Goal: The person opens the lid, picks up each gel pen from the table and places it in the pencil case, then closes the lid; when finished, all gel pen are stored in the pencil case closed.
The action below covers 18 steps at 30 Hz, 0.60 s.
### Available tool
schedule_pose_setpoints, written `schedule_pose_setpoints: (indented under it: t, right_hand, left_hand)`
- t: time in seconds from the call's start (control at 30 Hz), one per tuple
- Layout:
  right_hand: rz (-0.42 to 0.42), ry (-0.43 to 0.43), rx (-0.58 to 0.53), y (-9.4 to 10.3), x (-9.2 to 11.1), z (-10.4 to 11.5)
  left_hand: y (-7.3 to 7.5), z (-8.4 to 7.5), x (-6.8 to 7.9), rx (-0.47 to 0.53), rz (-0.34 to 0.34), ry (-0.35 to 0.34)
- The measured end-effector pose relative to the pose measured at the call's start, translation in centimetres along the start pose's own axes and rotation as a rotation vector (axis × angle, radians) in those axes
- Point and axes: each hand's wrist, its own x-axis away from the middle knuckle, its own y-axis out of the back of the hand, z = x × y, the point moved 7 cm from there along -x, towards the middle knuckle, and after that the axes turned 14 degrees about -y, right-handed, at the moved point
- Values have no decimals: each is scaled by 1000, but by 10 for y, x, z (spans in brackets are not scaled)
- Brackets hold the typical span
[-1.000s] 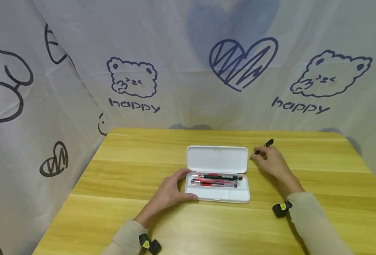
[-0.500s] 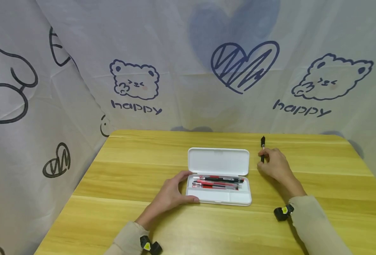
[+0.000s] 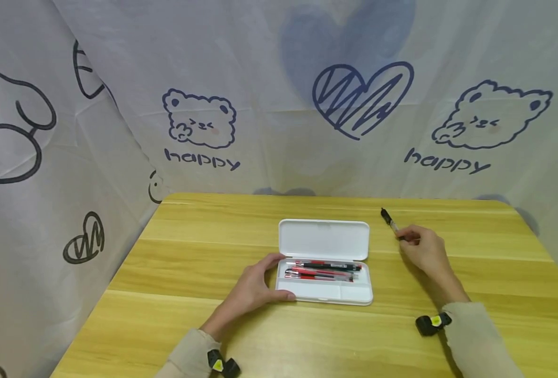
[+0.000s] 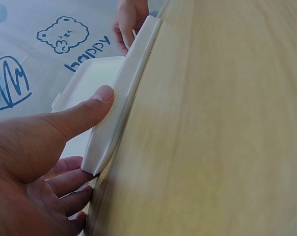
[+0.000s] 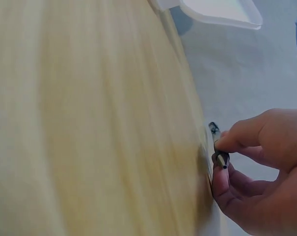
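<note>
A white pencil case lies with its lid up on the table. Several red and black pens fill its rear compartment. My left hand grips the case by its left end, thumb on the front wall and fingers round the back corner. To the right of the case, my right hand pinches a black and clear pen near its tip between thumb and fingers. In the right wrist view the metal tip of the pen sticks out towards the camera.
A wooden table spreads around the case, its back edge against a white curtain printed with bears and hearts. The raised lid stands along the case's rear side.
My right hand has moved right, away from the case, and the pen in it has swung from leaning right to leaning left. My left hand stays on the case.
</note>
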Motion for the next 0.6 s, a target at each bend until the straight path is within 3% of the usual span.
schedule_pose_setpoints:
  t: [0.13, 0.4, 0.6]
  right_hand:
    - [8, -57, -87, 4, 3, -9]
    - [34, -168, -362, 7, 7, -19]
    - [94, -224, -466, 1, 9, -20]
  left_hand:
    - [0, 0, 0, 0, 2, -5]
    - [-1, -1, -2, 4, -5, -25]
    - [-1, -1, -1, 6, -6, -9]
